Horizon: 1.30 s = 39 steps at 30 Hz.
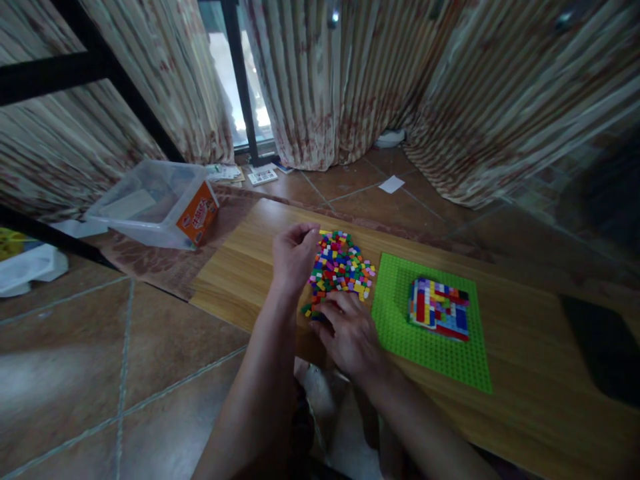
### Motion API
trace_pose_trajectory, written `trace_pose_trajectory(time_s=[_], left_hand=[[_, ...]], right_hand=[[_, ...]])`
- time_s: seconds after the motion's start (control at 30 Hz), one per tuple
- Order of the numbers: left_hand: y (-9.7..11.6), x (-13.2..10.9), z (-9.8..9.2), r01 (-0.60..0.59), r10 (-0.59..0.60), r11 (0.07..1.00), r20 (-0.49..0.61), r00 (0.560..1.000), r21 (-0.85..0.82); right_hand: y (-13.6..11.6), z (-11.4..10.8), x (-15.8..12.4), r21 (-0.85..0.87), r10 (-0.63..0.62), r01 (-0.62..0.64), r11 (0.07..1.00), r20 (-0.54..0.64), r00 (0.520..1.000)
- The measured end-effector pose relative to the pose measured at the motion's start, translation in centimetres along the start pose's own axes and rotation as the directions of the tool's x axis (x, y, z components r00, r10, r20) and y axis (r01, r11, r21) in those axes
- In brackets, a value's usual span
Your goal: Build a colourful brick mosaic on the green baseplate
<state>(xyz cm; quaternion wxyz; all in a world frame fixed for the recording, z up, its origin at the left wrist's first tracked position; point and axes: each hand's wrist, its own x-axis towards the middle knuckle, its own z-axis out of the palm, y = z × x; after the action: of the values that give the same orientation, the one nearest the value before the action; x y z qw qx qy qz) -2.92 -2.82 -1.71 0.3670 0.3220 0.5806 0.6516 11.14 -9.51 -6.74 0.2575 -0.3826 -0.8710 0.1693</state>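
Note:
A heap of small multicoloured toy bricks (343, 263) lies on the wooden table (235, 257). My left hand (294, 257) is above the heap's left side, thumb and index finger pinched together; whatever is between the fingertips is too small to make out. At the heap's near edge, my right hand (350, 330) reaches palm down among the loose bricks, fingers bent and thumb apart from them. To the right, a green baseplate (395, 320) carries a low, roughly square block of joined bricks (440, 308) in many colours. Neither hand touches the baseplate.
A clear plastic bin (145, 207) with an orange label stands left of the table. A dark flat object (600, 347) lies at the table's right end. Striped curtains (310, 87) hang behind, with papers (392, 184) and a booklet (263, 175) on the tiled floor.

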Motion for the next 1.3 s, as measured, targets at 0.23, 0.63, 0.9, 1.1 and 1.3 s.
trace_pose_trajectory(time_s=[0.23, 0.63, 0.9, 1.1, 1.3], left_hand=[[-0.3, 0.1, -0.3, -0.010, 0.010, 1.000, 0.012, 1.000, -0.016], [0.1, 0.0, -0.5, 0.007, -0.006, 1.000, 0.015, 1.000, -0.024], [-0.2, 0.2, -0.3, 0.017, -0.017, 0.999, 0.009, 1.000, -0.045], [-0.2, 0.1, -0.5, 0.016, -0.015, 0.998, 0.014, 1.000, -0.059], [0.1, -0.1, -0.5, 0.021, -0.020, 0.997, 0.013, 1.000, -0.076]], right_hand=[[0.8, -1.3, -0.3, -0.033, 0.019, -0.018, 0.999, 0.011, 1.000], [1.3, -1.4, 0.7, -0.039, 0.091, -0.096, 0.995, -0.103, 0.991], [-0.1, -0.3, 1.5, -0.087, 0.131, -0.135, 0.987, -0.054, 0.990], [0.0, -0.4, 1.2, -0.087, 0.160, -0.163, 0.983, -0.039, 0.986], [-0.4, -0.5, 1.1, -0.132, 0.180, -0.184, 0.974, -0.040, 0.983]])
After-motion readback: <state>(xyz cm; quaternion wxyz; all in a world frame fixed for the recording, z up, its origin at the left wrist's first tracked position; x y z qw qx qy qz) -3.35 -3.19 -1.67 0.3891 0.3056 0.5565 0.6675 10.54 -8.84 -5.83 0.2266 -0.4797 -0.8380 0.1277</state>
